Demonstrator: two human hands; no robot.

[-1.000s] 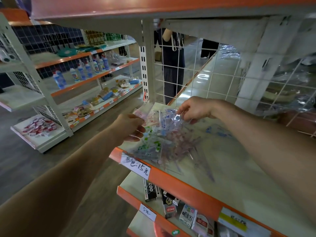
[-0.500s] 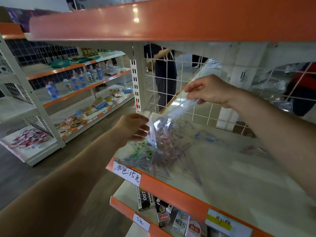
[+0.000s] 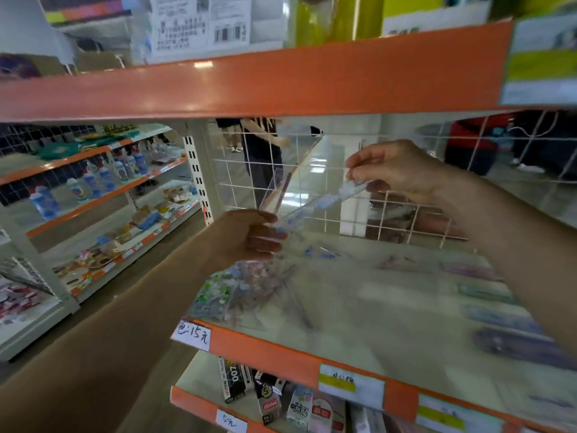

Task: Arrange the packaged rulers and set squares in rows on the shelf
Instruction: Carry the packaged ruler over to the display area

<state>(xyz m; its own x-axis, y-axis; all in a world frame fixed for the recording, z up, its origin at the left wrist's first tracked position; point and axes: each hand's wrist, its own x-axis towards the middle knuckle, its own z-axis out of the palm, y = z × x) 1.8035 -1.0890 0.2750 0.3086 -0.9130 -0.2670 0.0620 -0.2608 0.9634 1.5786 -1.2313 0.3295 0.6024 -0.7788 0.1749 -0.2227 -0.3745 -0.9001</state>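
Note:
A clear packet of rulers and set squares (image 3: 315, 205) hangs in the air above the shelf (image 3: 359, 310). My right hand (image 3: 396, 170) pinches its upper right end, and my left hand (image 3: 249, 235) grips its lower left end along with another clear packet that sticks up. A pile of see-through packets (image 3: 243, 289) with green, blue and pink prints lies on the shelf's left front corner, just under my left hand. More packets (image 3: 487, 295) lie blurred along the shelf's right side.
An orange shelf edge (image 3: 281, 79) runs close overhead. A white wire grid (image 3: 312, 182) backs the shelf, with people standing beyond it. A handwritten price tag (image 3: 192, 334) sits on the front lip. Boxed goods (image 3: 271, 398) fill the shelf below. Another stocked rack (image 3: 93, 195) stands left.
Both hands have risen from the pile, lifting one packet off it. My right hand has moved up and to the right, stretching the packet between the two hands.

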